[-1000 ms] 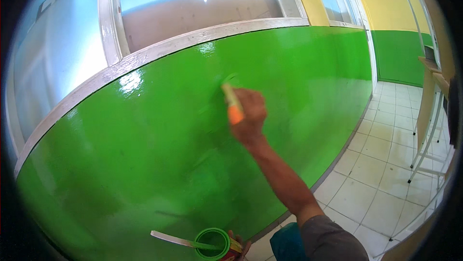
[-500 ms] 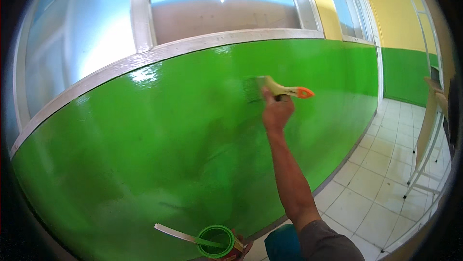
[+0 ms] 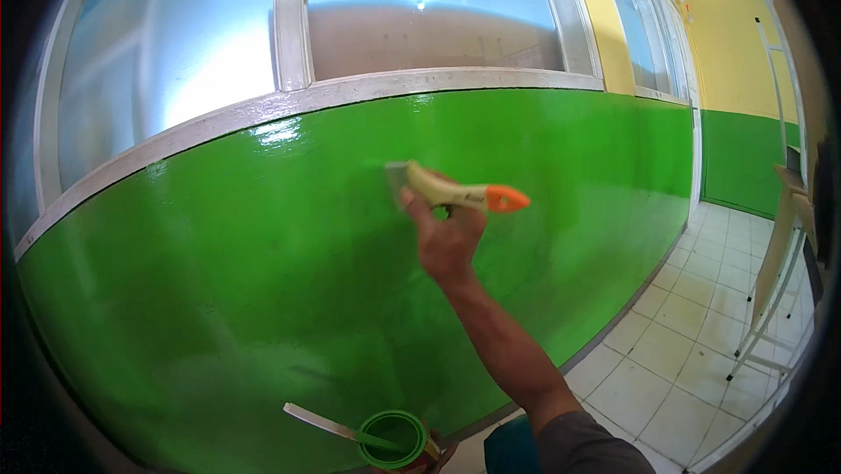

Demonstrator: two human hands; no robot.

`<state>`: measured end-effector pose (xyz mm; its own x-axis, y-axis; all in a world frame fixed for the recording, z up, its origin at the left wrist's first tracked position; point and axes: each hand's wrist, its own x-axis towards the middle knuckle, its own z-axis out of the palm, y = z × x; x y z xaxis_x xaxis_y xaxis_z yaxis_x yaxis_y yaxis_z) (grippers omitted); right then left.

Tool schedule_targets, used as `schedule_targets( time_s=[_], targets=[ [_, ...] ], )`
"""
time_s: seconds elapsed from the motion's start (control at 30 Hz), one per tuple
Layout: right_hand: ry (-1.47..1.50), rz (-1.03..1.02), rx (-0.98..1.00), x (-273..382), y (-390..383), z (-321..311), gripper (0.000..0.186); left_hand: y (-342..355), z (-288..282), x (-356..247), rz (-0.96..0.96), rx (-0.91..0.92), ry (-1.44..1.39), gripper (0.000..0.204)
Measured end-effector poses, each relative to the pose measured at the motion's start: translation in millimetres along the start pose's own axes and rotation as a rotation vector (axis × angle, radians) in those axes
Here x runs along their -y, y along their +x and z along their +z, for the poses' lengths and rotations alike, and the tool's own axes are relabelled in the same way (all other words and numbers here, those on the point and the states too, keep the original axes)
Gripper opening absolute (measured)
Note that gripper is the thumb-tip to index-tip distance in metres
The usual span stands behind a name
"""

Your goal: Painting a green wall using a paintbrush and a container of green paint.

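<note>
Bare forearm (image 3: 504, 343), short grey sleeve (image 3: 587, 443)

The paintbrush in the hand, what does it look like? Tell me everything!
The cream-handled paintbrush with an orange tip lies nearly sideways, its orange end pointing right. Its handle looks like plastic. A greyish band sits at its left end, where the bristles press against the glossy green painted wall. The right hand grips the handle from below, fingers wrapped around its middle. The bristles themselves are hard to make out.

We are stretching our right arm up and forward, wrist bent a little. Our right hand (image 3: 448, 242) is closing its fingers in a grip. Our left hand (image 3: 435, 455) is barely peeking in, low down.
</note>
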<state>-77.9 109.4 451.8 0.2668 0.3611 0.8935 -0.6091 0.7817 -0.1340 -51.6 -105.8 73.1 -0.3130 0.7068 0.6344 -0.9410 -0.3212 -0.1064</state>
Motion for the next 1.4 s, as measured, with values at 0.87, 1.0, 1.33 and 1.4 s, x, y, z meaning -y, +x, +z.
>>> schedule_targets(
  time_s=[0.87, 1.0, 1.33, 1.4],
  targets=[
    [-0.311, 0.445, -0.368, -89, -1, -142, 0.029, 20, 40, 30, 0.216, -0.589, 0.564, 0.077],
    [-0.389, 0.210, -0.624, -109, 2, -183, 0.027, 23, 42, 31, 0.208, -0.645, 0.741, 0.076],
    [-0.522, -0.271, 0.093, -35, -79, -81, 0.024, 4, 3, 9, 0.150, -0.636, 1.261, 0.079],
    [-0.364, -0.195, 0.155, -15, -87, -71, 0.024, 4, -5, 6, 0.109, -0.635, 1.537, 0.081]
  ],
)
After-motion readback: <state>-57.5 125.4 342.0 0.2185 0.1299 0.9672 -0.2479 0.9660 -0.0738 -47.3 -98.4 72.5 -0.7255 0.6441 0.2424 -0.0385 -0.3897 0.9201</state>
